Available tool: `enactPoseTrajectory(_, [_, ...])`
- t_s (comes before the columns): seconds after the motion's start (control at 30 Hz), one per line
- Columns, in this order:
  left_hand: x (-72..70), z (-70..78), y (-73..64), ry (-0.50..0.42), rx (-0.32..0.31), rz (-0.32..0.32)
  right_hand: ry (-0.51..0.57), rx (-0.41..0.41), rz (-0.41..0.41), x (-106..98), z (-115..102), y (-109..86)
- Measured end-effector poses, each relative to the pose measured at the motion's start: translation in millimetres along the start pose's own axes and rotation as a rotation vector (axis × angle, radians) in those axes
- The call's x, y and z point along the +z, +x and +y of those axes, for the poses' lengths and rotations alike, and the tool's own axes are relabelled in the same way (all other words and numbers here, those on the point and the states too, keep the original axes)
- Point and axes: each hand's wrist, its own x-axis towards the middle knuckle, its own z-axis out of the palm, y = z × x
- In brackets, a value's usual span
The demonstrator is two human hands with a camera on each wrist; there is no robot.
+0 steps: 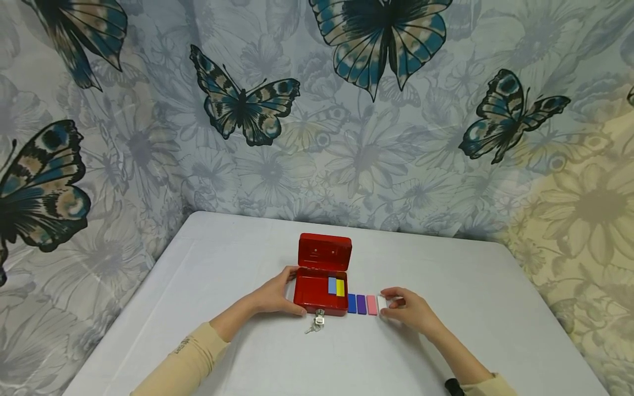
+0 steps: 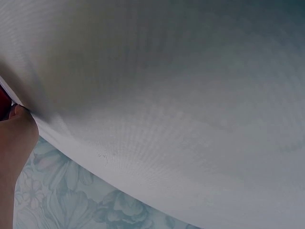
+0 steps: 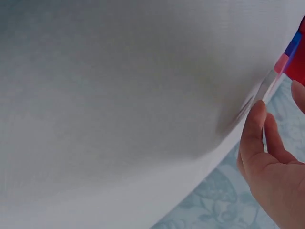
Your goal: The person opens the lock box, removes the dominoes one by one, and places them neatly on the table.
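Observation:
A red metal cash box (image 1: 319, 308) stands with its lid up and tilted back. Inside, at the right, lie a light blue block (image 1: 332, 285) and a yellow block (image 1: 340, 287). My left hand (image 1: 274, 293) grips the box's left side, thumb at the front corner, fingers at the back. To the right of the box a dark blue block (image 1: 352, 303), a purple block (image 1: 362, 304) and a pink block (image 1: 372, 305) lie in a row. At the row's end my right hand (image 1: 408, 312) pinches a white block (image 1: 381, 303) between fingers and thumb.
A small metal lock with keys (image 1: 318, 320) lies against the front of the box. The table (image 1: 223, 247) has a white cover. Butterfly-printed cloth (image 1: 366, 148) hangs behind it and at the sides.

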Motion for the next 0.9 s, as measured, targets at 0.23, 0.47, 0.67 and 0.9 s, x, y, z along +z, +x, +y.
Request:
enactPoseTrajectory(0.23, [0.8, -1.6, -0.2, -0.028, 0.011, -0.002, 0.065, 0.016, -0.002, -1, -6, 0.1])
enactPoseTrajectory(0.47, [-0.4, -2.2, 0.2, -0.002, 0.005, 0.002, 0.193, 0.076, -0.011, 2, -15, 1.1])
enactPoseTrajectory(0.67, [-0.6, -1.8, -0.3, 0.003, 0.010, 0.004, 0.299, 0.064, -0.026, 6, -23, 3.7])
enactPoseTrajectory(0.9, [0.4, -1.2, 0.5, 0.009, 0.010, 0.001, 0.367, 0.044, -0.033, 14, -33, 9.8])
